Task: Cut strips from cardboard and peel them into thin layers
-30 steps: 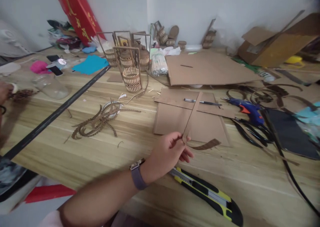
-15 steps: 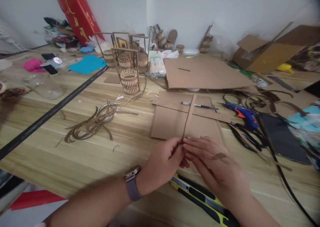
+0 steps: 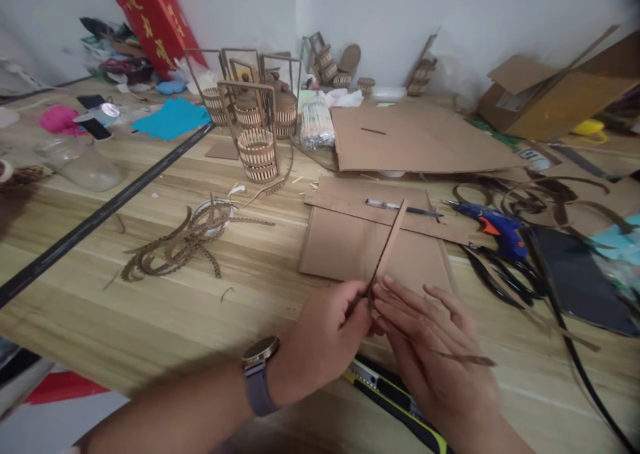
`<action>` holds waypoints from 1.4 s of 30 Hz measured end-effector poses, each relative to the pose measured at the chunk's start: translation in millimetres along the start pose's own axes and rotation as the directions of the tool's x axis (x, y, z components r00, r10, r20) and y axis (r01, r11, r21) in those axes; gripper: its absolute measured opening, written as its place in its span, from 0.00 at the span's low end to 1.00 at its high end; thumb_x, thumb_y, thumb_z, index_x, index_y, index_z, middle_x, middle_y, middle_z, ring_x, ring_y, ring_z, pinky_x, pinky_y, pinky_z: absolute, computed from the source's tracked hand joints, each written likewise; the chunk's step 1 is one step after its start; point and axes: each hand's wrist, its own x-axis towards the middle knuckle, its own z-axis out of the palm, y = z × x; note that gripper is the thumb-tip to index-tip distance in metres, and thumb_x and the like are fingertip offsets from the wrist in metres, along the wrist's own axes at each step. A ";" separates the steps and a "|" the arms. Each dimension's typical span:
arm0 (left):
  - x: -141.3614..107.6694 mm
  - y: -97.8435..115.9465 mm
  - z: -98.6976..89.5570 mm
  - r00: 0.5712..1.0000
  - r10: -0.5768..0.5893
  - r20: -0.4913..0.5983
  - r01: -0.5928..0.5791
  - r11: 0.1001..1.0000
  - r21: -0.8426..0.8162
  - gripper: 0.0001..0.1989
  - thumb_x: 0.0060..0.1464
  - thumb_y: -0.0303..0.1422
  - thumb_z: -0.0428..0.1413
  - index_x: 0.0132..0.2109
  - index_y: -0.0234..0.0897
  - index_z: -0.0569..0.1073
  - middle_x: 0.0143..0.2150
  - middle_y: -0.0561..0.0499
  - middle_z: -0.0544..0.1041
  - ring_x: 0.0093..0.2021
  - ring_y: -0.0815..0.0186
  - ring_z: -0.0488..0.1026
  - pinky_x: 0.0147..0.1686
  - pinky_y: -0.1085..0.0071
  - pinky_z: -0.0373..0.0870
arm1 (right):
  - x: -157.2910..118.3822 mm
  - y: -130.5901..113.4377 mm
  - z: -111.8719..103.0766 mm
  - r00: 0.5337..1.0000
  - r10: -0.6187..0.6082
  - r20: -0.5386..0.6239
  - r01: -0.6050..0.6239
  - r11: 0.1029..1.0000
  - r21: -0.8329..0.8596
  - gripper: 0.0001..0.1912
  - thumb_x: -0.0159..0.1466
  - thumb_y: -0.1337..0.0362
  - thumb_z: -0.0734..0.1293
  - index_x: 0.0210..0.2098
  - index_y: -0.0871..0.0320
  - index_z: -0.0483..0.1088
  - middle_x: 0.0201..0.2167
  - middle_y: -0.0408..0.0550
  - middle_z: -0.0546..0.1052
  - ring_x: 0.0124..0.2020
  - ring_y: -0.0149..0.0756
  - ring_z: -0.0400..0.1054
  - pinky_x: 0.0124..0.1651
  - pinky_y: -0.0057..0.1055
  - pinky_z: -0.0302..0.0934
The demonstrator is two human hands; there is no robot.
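Observation:
A thin cardboard strip (image 3: 393, 244) slants up and away from my fingertips, over the cardboard sheets. My left hand (image 3: 327, 341), with a watch (image 3: 261, 351) on its wrist, pinches the strip's near part between thumb and forefinger. My right hand (image 3: 435, 354) presses against the same spot, its fingers long and mostly together. A narrow brown strip end (image 3: 470, 359) sticks out across the back of the right hand. The fingers hide where the strip bends or joins. Beneath the hands lies a yellow and black utility knife (image 3: 395, 407), partly covered by the right hand.
Cardboard sheets (image 3: 330, 241) lie ahead with a pen (image 3: 400, 209) on them. At right are a blue glue gun (image 3: 493, 227), black-handled scissors or pliers (image 3: 500, 277) and a phone (image 3: 585, 281). Curled strips (image 3: 175, 247) lie left, near a small slatted basket (image 3: 257, 154).
The strip's far end has swung to the right. The right hand has shifted slightly right and down, and the strip end across it now sticks out further. The left hand keeps its pinch.

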 end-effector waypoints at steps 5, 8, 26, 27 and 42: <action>-1.7 5.1 0.5 0.999 0.001 -0.053 0.001 0.998 0.056 0.11 0.62 0.28 0.47 0.36 0.35 0.73 0.31 0.53 0.78 0.32 0.69 0.74 0.32 0.77 0.66 | -0.8 -9.8 3.1 0.999 0.024 -0.028 -0.024 0.999 -0.021 0.08 0.72 0.69 0.59 0.43 0.56 0.70 0.41 0.47 0.84 0.43 0.33 0.78 0.59 0.38 0.57; -1.1 5.8 0.6 0.999 -0.032 -0.037 0.033 0.999 0.023 0.11 0.62 0.28 0.47 0.38 0.35 0.75 0.30 0.52 0.78 0.31 0.69 0.76 0.30 0.77 0.66 | -1.3 -8.6 0.6 0.999 0.047 -0.015 -0.047 0.999 0.015 0.08 0.73 0.68 0.59 0.44 0.55 0.69 0.40 0.46 0.84 0.42 0.33 0.78 0.57 0.38 0.59; -1.0 8.3 -3.4 1.000 -0.022 0.018 0.019 0.991 0.136 0.12 0.66 0.32 0.46 0.40 0.35 0.73 0.33 0.51 0.78 0.33 0.69 0.75 0.31 0.76 0.65 | -3.4 0.5 0.2 0.996 0.087 0.032 -0.089 0.992 0.092 0.07 0.69 0.69 0.63 0.44 0.55 0.70 0.42 0.46 0.83 0.46 0.37 0.77 0.57 0.40 0.56; -0.8 8.5 -3.1 0.999 -0.029 0.015 0.026 0.990 0.140 0.11 0.65 0.31 0.46 0.39 0.35 0.72 0.32 0.51 0.78 0.32 0.69 0.75 0.31 0.76 0.65 | -3.9 0.0 -0.1 0.995 0.088 0.037 -0.092 0.990 0.103 0.07 0.69 0.70 0.63 0.44 0.55 0.70 0.42 0.47 0.83 0.46 0.37 0.77 0.58 0.39 0.56; 0.9 12.4 -5.3 0.997 -0.041 0.071 0.034 0.995 0.096 0.12 0.66 0.32 0.46 0.42 0.35 0.74 0.32 0.52 0.77 0.33 0.69 0.76 0.30 0.77 0.64 | -2.0 -2.5 -2.5 0.991 0.135 -0.027 -0.128 0.977 0.170 0.06 0.68 0.70 0.63 0.42 0.53 0.68 0.38 0.45 0.83 0.42 0.36 0.78 0.51 0.38 0.63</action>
